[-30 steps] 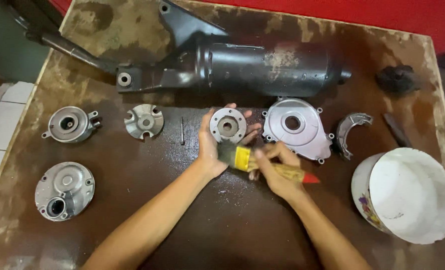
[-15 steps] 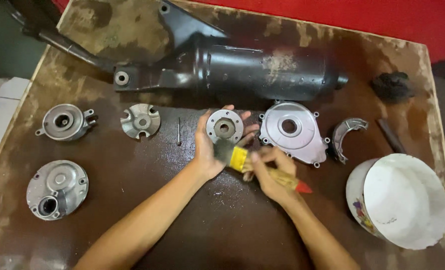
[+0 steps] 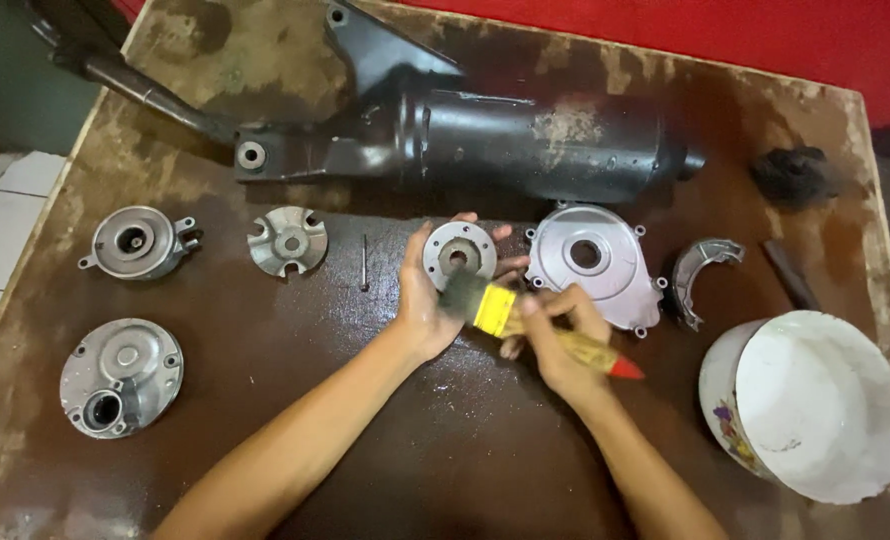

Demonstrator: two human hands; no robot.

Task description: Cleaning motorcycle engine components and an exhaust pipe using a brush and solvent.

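My left hand (image 3: 427, 300) holds a round silver metal disc (image 3: 459, 253) with a centre hole, tilted up off the brown table (image 3: 385, 440). My right hand (image 3: 555, 335) grips a paintbrush (image 3: 525, 322) with a yellow ferrule, wooden handle and red tip. Its dark bristles touch the lower edge of the disc. Both hands are near the middle of the table, in front of a long black muffler (image 3: 485, 140).
A flat silver cover (image 3: 593, 262) lies right of the disc, a curved metal piece (image 3: 700, 272) beyond it. A white bowl (image 3: 815, 405) stands at the right. Three silver parts (image 3: 135, 240) (image 3: 287, 240) (image 3: 120, 375) and a thin pin (image 3: 364, 262) lie at left. A dark lump (image 3: 790, 172) sits far right.
The view has shifted slightly. My right hand has moved the brush a little along the lower edge of the disc; my left hand keeps hold of the disc.
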